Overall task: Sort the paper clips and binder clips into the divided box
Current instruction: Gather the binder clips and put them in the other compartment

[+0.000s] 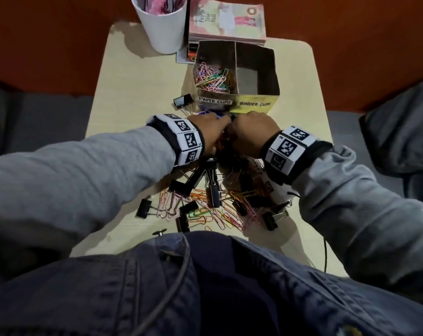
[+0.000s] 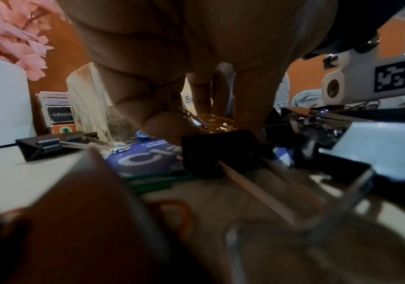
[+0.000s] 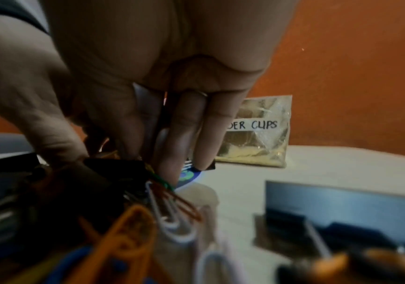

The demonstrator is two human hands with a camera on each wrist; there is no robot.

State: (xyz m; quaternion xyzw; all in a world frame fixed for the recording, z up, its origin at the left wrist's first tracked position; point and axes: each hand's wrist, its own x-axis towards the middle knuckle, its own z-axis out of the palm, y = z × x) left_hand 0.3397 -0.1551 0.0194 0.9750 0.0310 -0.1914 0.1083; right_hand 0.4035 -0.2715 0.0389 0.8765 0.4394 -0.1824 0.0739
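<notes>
The divided box (image 1: 274, 76) stands at the table's far middle. Its left cell, labelled PAPER CLIPS, holds coloured paper clips (image 1: 212, 77); the right cell, labelled BINDER CLIPS, shows a bare floor. A mixed pile of clips (image 1: 215, 197) lies in front of it, under my wrists. My left hand (image 1: 210, 127) and right hand (image 1: 251, 132) meet just before the box. The left fingers (image 2: 203, 96) and thumb pinch gold paper clips (image 2: 218, 123). The right fingers (image 3: 179, 138) curl down onto a black binder clip (image 3: 118, 165) tangled with paper clips.
One binder clip (image 1: 183, 100) lies alone left of the box. A blue packet (image 2: 147, 155) sits under the hands. A white cup (image 1: 162, 23) and a book (image 1: 227, 18) stand behind the box. The table edge (image 1: 89, 132) runs close on the left.
</notes>
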